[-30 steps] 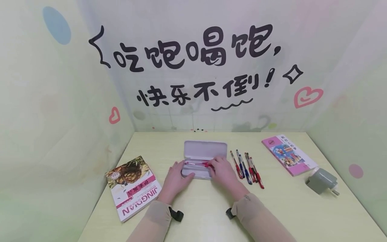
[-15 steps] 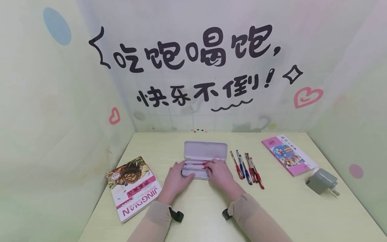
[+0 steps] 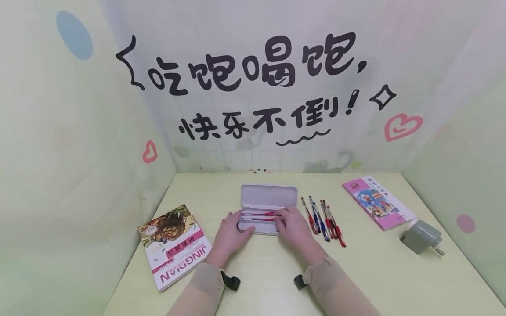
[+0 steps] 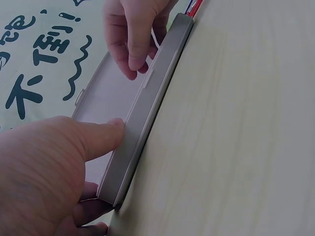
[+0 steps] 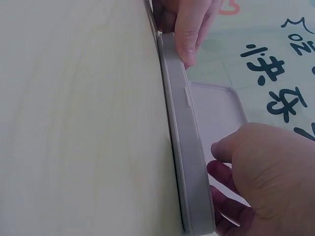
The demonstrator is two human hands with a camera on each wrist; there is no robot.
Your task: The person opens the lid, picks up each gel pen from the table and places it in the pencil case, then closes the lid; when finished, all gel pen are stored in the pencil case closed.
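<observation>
A pale grey rectangular metal pencil case (image 3: 264, 206), lid open, is gripped by the left hand (image 3: 231, 231) while the right hand (image 3: 291, 226) rests loose-fingered inside.

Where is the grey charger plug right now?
In the head view, the grey charger plug lies at the table's right edge, just in front of the pink booklet.

"吃饱喝饱, 快乐不倒!" is being displayed in black brush characters on the back wall (image 3: 253, 87). "JINGDIAN" is being shown in white capitals, upside down to the viewer, on the book (image 3: 175, 245) at the table's left. The pink booklet's (image 3: 377, 202) print cannot be read.
</observation>
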